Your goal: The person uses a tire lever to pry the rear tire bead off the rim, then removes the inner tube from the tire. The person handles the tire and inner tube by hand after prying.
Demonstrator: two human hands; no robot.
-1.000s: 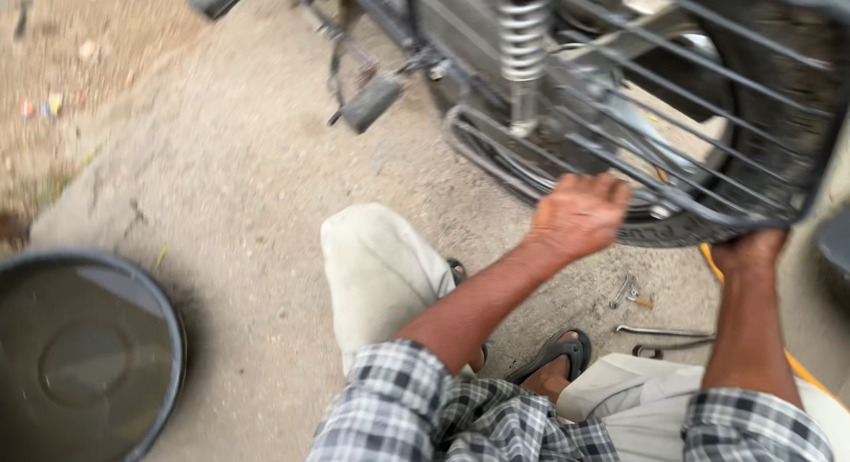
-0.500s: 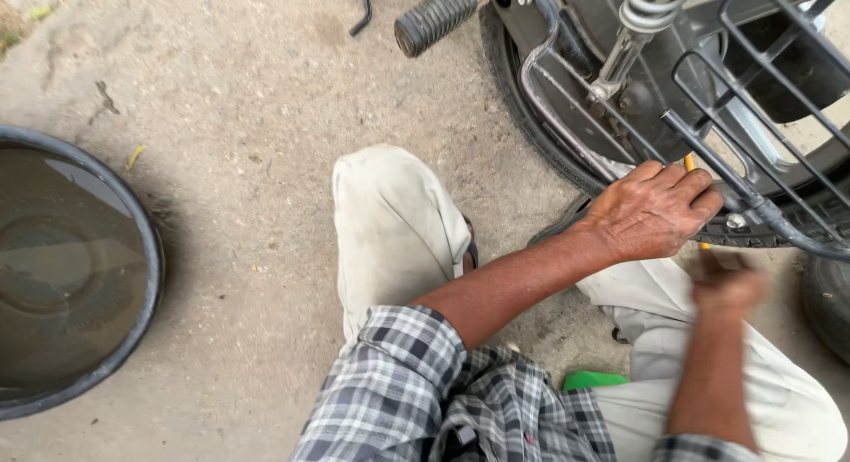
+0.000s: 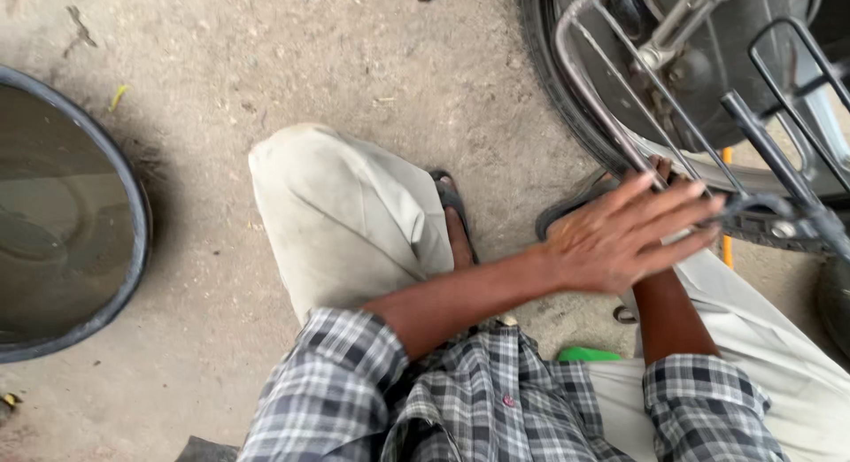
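The left hand (image 3: 620, 236) lies flat with fingers (image 3: 673, 205) spread, tips touching the motorcycle's metal side guard (image 3: 620, 134), seemingly to steady against it. The right hand is hidden beneath it; only the forearm (image 3: 668, 316) shows, so its fingers' state cannot be told. Just beyond the fingertips curves the rear tyre (image 3: 553, 81). Bare concrete floor (image 3: 354, 64) lies open leftward of the fingers, up to a dark tub's rim (image 3: 137, 214).

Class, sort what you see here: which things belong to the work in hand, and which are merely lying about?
In the work: left hand, fingers spread over the metal guard rail; motorcycle rear wheel; right hand, hidden behind the left.

Lying about: round black tub, green object, small metal ring.
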